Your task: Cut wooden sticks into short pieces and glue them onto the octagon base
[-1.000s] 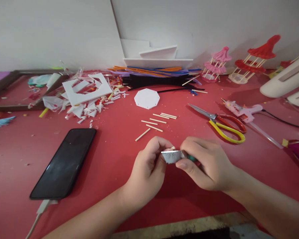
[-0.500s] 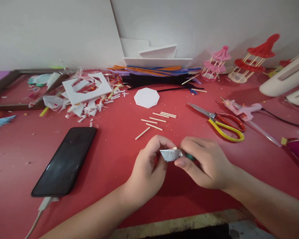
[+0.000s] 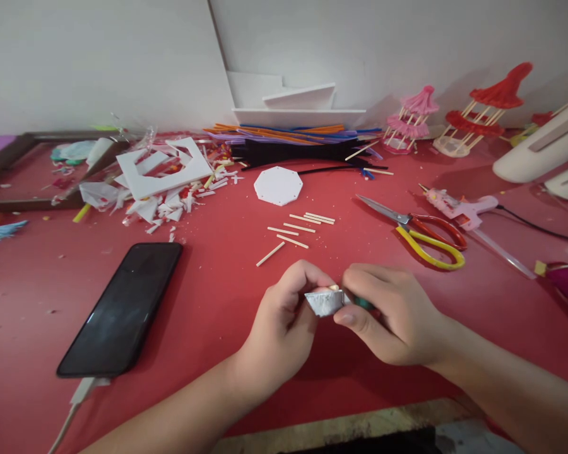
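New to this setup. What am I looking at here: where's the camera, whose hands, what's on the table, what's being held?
There is no machine: a person works with two bare hands, filmed by one camera worn on the head, looking forward and down.

The left hand and right hand meet over a red table. Together they pinch a small grey blade; the right hand seems to grip a green handle, so it is probably a craft knife. A small wooden tip shows above the blade.

On the table lie a black phone on a cable, short wooden sticks, a white octagon, white scraps, pipe cleaners, scissors, a pink glue gun and two small tiered models.
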A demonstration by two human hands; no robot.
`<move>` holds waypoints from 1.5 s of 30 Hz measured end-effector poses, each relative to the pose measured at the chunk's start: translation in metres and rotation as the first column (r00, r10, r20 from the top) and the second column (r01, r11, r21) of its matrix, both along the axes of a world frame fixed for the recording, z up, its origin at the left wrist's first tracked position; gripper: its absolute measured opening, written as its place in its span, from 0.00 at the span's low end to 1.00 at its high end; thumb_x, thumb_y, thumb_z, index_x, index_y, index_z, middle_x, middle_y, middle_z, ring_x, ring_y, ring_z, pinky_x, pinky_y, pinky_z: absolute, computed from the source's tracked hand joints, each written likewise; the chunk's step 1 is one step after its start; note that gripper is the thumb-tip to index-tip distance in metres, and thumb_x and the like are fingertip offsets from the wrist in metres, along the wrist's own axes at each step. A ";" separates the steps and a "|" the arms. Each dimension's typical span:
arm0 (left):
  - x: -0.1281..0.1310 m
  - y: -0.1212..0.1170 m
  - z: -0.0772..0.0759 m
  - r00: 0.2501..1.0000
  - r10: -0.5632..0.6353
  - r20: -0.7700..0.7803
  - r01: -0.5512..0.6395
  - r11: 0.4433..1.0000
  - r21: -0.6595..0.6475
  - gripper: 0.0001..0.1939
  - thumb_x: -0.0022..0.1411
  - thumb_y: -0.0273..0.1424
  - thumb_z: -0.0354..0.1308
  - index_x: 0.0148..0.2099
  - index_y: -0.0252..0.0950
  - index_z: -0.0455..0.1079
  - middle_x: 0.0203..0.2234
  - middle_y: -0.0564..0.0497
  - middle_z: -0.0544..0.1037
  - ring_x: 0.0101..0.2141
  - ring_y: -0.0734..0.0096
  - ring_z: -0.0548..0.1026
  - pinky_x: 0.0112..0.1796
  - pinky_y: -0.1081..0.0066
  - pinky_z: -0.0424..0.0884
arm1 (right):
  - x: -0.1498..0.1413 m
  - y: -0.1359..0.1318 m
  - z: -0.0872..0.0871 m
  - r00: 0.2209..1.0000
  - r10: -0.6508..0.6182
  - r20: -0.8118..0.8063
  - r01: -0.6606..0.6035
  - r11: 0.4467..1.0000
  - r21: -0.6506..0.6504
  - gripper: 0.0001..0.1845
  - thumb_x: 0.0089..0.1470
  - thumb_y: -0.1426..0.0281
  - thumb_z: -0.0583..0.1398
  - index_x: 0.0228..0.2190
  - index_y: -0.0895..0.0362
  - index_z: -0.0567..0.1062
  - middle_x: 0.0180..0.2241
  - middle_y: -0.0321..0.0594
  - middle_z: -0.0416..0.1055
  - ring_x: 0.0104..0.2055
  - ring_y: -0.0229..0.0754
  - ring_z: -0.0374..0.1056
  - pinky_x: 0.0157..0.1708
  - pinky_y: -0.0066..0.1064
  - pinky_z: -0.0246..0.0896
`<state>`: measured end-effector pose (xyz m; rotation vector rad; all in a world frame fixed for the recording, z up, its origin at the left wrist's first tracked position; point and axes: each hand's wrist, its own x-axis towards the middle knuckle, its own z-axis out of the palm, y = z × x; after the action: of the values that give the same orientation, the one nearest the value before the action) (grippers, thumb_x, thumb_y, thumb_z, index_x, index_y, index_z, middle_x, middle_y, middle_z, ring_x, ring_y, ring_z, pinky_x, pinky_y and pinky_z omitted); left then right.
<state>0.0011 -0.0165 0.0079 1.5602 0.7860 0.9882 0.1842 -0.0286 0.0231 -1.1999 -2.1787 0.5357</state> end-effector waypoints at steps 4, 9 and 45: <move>0.001 0.001 -0.001 0.997 -0.058 0.049 0.061 0.996 -0.059 0.14 0.62 0.14 0.48 0.37 0.39 0.62 0.27 0.57 0.71 0.26 0.79 0.66 0.27 0.78 0.62 | -0.002 -0.002 0.000 1.000 0.006 -0.008 -0.006 1.000 -0.020 0.22 0.62 0.55 0.52 0.23 0.55 0.55 0.21 0.29 0.54 0.21 0.31 0.47 0.22 0.26 0.41; 0.000 -0.001 0.000 0.999 -0.019 0.036 0.020 0.999 -0.042 0.13 0.63 0.14 0.46 0.37 0.39 0.61 0.26 0.56 0.68 0.25 0.78 0.63 0.27 0.77 0.61 | -0.004 -0.003 -0.001 0.999 -0.035 0.006 0.035 0.999 -0.008 0.22 0.61 0.55 0.53 0.23 0.55 0.57 0.20 0.30 0.56 0.21 0.31 0.48 0.23 0.26 0.42; 0.000 0.002 -0.001 0.996 0.074 -0.039 -0.072 0.995 0.062 0.17 0.56 0.11 0.47 0.38 0.38 0.65 0.28 0.55 0.72 0.27 0.77 0.70 0.28 0.78 0.66 | 0.000 -0.001 -0.003 0.997 -0.038 0.066 0.035 0.998 0.050 0.20 0.63 0.56 0.51 0.24 0.55 0.58 0.21 0.31 0.57 0.23 0.33 0.49 0.23 0.28 0.43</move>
<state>0.0015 -0.0141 0.0064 1.6183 0.8537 1.0443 0.1837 -0.0293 0.0202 -1.2457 -2.2084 0.4301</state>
